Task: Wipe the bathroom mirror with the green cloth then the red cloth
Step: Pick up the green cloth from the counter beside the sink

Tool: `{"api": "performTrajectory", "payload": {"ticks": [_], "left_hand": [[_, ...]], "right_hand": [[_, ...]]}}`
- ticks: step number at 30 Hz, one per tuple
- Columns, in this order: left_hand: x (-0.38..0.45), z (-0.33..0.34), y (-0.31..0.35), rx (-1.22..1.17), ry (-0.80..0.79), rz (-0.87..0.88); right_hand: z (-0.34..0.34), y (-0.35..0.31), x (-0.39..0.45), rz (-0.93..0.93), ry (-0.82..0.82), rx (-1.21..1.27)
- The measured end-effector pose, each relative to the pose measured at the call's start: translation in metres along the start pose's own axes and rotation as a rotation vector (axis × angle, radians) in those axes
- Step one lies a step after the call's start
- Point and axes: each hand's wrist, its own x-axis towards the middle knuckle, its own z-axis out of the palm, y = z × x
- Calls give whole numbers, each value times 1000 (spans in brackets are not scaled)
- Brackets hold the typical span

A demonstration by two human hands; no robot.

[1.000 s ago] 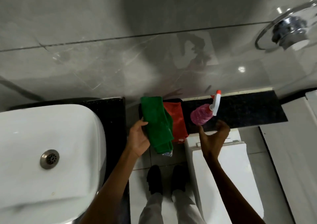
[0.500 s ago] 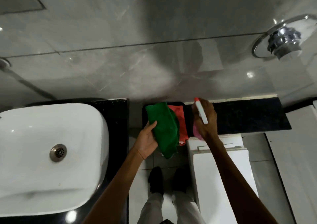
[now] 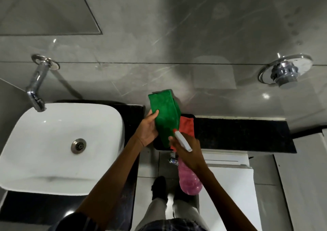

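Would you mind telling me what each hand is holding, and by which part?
Left hand holds the green cloth by its left edge; right hand has its grip around the spray bottle at the neck.

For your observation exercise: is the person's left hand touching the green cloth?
Touching. The head view shows the left hand gripping the green cloth, thumb pressed on its front face and palm against its left edge, with no gap visible.
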Motion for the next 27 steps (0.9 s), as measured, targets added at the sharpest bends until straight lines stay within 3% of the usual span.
{"api": "performTrajectory", "payload": {"ticks": [5,24,27], "left_hand": [[0,1,5,-19,-8,4],[6,-13,-24,18,-2,-64],[8,-15,-29,6,-8,-71]], "right_hand": [[-5,0,5,24,58,-58],[-16,37,-6,6,48,-144],[-18,43,-5,7,-14,-142]]}}
